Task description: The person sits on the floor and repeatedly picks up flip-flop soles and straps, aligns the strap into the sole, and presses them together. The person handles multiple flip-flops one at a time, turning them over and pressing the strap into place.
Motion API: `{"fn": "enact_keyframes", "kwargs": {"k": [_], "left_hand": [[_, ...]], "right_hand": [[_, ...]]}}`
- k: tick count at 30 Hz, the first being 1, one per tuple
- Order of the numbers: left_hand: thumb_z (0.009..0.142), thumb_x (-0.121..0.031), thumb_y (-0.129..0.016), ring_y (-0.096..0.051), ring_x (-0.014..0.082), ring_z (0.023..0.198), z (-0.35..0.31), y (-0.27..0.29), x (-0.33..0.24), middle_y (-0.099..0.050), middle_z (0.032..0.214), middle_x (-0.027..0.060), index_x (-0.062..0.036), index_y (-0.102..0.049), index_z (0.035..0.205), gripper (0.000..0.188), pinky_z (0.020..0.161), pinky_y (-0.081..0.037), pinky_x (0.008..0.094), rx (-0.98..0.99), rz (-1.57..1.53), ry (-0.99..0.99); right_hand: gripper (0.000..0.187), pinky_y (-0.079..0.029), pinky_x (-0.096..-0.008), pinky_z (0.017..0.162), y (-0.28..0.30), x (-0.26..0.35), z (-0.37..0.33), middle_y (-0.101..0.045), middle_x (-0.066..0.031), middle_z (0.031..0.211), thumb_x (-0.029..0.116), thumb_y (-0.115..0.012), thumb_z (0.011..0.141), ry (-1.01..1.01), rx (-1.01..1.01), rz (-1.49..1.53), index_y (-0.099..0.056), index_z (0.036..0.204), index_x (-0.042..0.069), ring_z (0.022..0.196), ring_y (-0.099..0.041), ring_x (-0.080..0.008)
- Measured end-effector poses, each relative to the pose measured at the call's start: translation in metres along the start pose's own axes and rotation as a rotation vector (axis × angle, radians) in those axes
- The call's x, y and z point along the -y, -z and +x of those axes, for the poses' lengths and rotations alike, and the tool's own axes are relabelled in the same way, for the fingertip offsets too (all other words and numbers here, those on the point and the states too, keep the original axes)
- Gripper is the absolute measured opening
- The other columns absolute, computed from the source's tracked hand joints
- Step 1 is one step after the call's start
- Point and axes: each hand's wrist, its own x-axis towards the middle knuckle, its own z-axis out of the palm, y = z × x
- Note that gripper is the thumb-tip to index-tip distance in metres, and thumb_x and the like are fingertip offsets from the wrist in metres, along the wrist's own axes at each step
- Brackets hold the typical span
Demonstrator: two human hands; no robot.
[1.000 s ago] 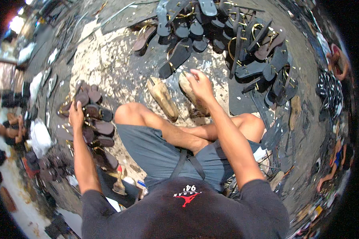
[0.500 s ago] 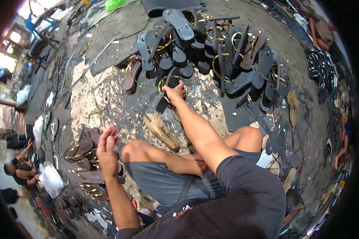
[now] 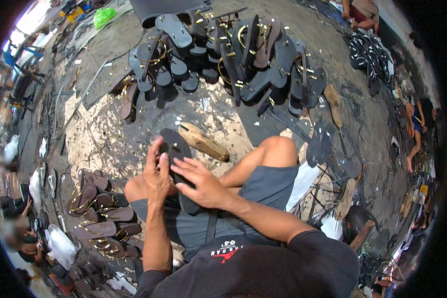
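Note:
Above my lap I hold a dark flip-flop [image 3: 175,139], its toe end pointing away from me, with a small light spot near that end. My left hand [image 3: 157,175] grips its left edge, thumb on the near face. From the other side my right hand [image 3: 202,183] takes hold, fingers reaching across the flip-flop and thumb lower down. Part of the flip-flop is covered by the hands. Just beyond it, a worn wooden shoe last [image 3: 203,141] lies on the ground.
A large heap of dark flip-flops with gold straps [image 3: 174,31] spreads across the far side. Brown sandals [image 3: 102,228] lie in rows at my left. Another wooden last [image 3: 334,106] and loose soles [image 3: 319,145] are at right. Other people sit at the edges of the room.
My right hand has come back from the heap with the flip-flop. My left hand, raised and empty before, now grips it too. The view has shifted right.

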Motion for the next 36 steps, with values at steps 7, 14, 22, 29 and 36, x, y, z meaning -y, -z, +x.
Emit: {"fn": "enact_keyframes", "kwargs": {"k": [7,14,22,29,36], "left_hand": [[0.094,0.005,-0.054,-0.063,0.0185,0.101,-0.092,-0.001,-0.049,-0.068,0.110,0.0096,-0.0043,-0.070,0.121,0.033,0.094,-0.047,0.0301,0.261,-0.053,0.119],[0.090,-0.001,-0.070,-0.061,0.0152,0.101,-0.121,0.009,-0.063,-0.066,0.106,0.0078,-0.0017,-0.066,0.111,0.021,0.091,-0.048,0.0292,0.244,-0.129,0.223],[0.100,-0.012,-0.064,-0.051,0.0248,0.131,-0.101,-0.022,-0.056,-0.051,0.145,0.0222,-0.0122,-0.014,0.161,0.079,0.110,-0.042,0.0389,0.008,-0.637,0.365],[0.085,-0.017,-0.074,-0.054,0.0356,0.127,-0.100,-0.008,-0.039,-0.050,0.141,0.0266,0.0054,-0.026,0.153,0.086,0.103,-0.047,0.0423,0.084,0.209,0.112],[0.102,-0.017,-0.063,-0.060,0.0069,0.091,-0.079,0.024,-0.033,-0.066,0.108,0.0006,0.0011,-0.057,0.130,0.034,0.082,-0.050,0.0225,-0.265,-0.548,0.402]], "right_hand": [[0.053,-0.053,-0.0304,0.086,0.050,-0.018,-0.025,-0.066,-0.0077,0.115,0.038,-0.077,0.092,-0.514,0.137,0.843,-0.063,0.121,-0.004,0.105,-0.060,-0.0131],[0.030,-0.050,-0.0256,0.070,0.062,0.001,-0.044,-0.066,0.0018,0.092,0.022,-0.075,0.093,-0.511,0.381,0.923,-0.068,0.108,-0.002,0.082,-0.057,-0.0049],[0.027,-0.053,-0.0298,0.074,0.047,-0.010,-0.030,-0.070,-0.0039,0.095,0.020,-0.067,0.097,-0.368,0.155,0.611,-0.066,0.111,-0.003,0.086,-0.062,-0.0103],[0.037,-0.054,-0.0268,0.068,0.045,-0.050,0.058,-0.072,-0.0109,0.102,0.025,-0.065,0.098,-0.559,0.015,0.976,-0.063,0.120,-0.005,0.085,-0.070,-0.0158],[0.063,-0.047,-0.0427,0.103,-0.008,-0.174,0.013,-0.068,-0.0230,0.122,0.023,-0.073,0.084,-0.669,0.210,0.085,-0.051,0.137,-0.004,0.119,-0.062,-0.0377]]}}
